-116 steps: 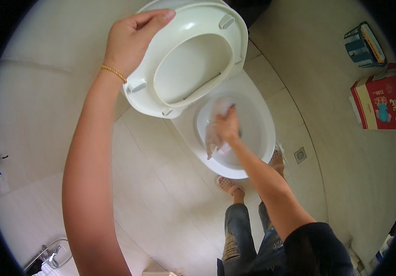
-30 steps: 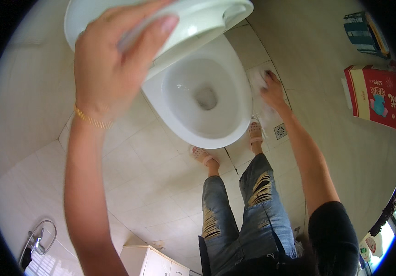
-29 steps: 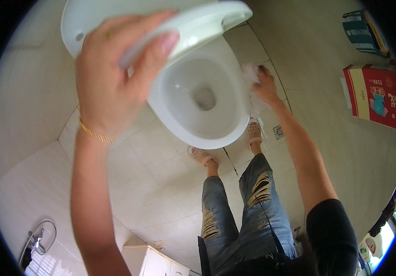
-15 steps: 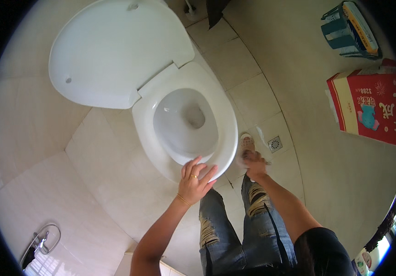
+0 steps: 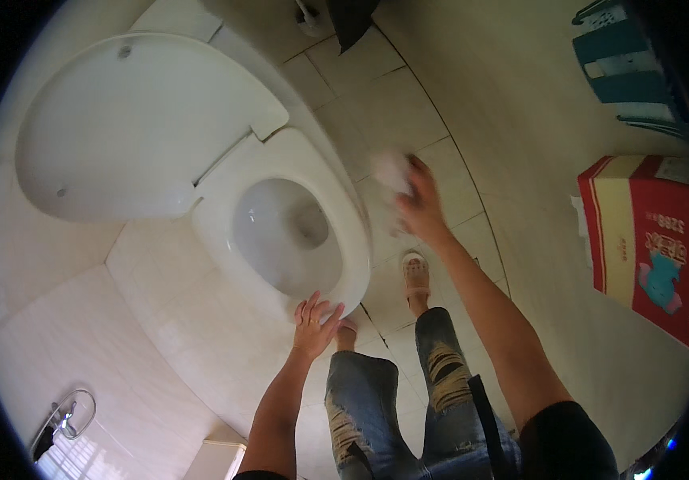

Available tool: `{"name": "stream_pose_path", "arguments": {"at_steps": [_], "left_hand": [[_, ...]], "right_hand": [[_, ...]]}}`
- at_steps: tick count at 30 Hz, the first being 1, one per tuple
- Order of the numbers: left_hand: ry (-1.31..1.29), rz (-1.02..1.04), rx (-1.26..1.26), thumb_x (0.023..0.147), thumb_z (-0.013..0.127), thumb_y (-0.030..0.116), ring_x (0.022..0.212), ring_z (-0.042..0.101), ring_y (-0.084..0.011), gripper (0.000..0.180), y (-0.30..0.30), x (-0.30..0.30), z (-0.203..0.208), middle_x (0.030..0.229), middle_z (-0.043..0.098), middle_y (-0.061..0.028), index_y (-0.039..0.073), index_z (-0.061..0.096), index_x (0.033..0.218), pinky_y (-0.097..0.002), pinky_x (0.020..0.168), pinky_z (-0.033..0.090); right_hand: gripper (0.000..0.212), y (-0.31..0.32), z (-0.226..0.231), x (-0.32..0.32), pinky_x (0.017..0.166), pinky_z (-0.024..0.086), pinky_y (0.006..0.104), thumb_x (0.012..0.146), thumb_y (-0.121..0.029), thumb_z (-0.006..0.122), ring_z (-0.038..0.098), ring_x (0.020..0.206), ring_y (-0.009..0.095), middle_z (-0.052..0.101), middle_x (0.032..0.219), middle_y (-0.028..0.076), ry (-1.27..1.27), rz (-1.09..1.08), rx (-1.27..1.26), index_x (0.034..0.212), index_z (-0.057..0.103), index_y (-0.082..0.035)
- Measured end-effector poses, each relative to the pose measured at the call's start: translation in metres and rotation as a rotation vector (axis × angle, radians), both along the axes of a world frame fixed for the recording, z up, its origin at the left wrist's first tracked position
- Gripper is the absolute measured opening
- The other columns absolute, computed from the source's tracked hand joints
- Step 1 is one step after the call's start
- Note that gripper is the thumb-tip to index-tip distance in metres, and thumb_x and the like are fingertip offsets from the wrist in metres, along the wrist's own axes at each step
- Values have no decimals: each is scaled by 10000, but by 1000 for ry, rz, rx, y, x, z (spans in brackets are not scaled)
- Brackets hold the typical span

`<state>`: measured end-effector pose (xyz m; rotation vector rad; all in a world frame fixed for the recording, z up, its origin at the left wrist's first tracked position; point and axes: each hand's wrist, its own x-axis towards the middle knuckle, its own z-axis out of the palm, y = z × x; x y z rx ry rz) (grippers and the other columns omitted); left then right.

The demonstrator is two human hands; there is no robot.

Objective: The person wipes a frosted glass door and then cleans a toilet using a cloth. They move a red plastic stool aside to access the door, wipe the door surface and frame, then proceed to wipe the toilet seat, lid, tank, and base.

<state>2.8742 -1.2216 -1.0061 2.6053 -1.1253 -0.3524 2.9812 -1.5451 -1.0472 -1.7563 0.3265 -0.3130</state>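
A white toilet (image 5: pixel 300 148) stands in front of me with its lid (image 5: pixel 152 132) raised and leaning to the left. The seat (image 5: pixel 352 264) is down around the bowl (image 5: pixel 268 264), which has a little water at the bottom. My left hand (image 5: pixel 312 324) lies on the seat's front rim, fingers spread, with a ring on one finger. To the right of the toilet, over the floor tiles, my right hand (image 5: pixel 423 204) grips a pale, crumpled-looking thing (image 5: pixel 392 170). Motion blurs it, so I cannot tell whether it is tissue or cloth.
A red and cream box (image 5: pixel 632 240) and a green plastic rack (image 5: pixel 620 68) are at the right wall. A toilet brush (image 5: pixel 307 16) and a dark hanging item (image 5: pixel 351 20) sit behind the toilet. A shower mixer (image 5: pixel 66 420) is on the lower left wall.
My right hand has swung up and forward from beside my right foot, and the pale thing now shows in it. My left hand stays on the seat's front. The whole view has shifted.
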Motion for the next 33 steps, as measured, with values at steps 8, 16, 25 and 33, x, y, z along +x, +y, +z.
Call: {"name": "stream_pose_path", "arguments": {"at_steps": [8,16,25,33], "left_hand": [[-89,-81,-152,636,725,225,1171,393,-293,478,15,2,-29,1137,398,-41,264,599,1095,-516,975,267],[-171,5,-123,676,641,263,1168,402,-276,389,12,-6,-23,1078,433,-34,286,613,1063,-508,992,255],[-368,46,-153,755,517,271,1067,491,-321,245,11,-14,-37,965,511,-38,257,634,969,-519,964,251],[-501,24,-145,873,403,416,1048,505,-284,293,8,-20,-40,946,550,-31,253,598,1018,-525,970,259]], "right_hand": [[446,78,1,119,986,333,388,814,-280,546,348,1206,368,363,1338,156,172,13,-215,1191,497,-46],[523,68,-87,-55,963,339,301,873,-267,528,452,1149,240,509,1208,186,871,160,207,1300,371,-8],[529,49,-24,201,959,363,338,834,-223,542,427,1171,266,437,1297,128,-271,2,513,1328,379,-129],[582,81,-153,315,1002,323,385,894,-436,394,417,1185,318,355,1359,174,26,194,670,1368,308,-110]]}}
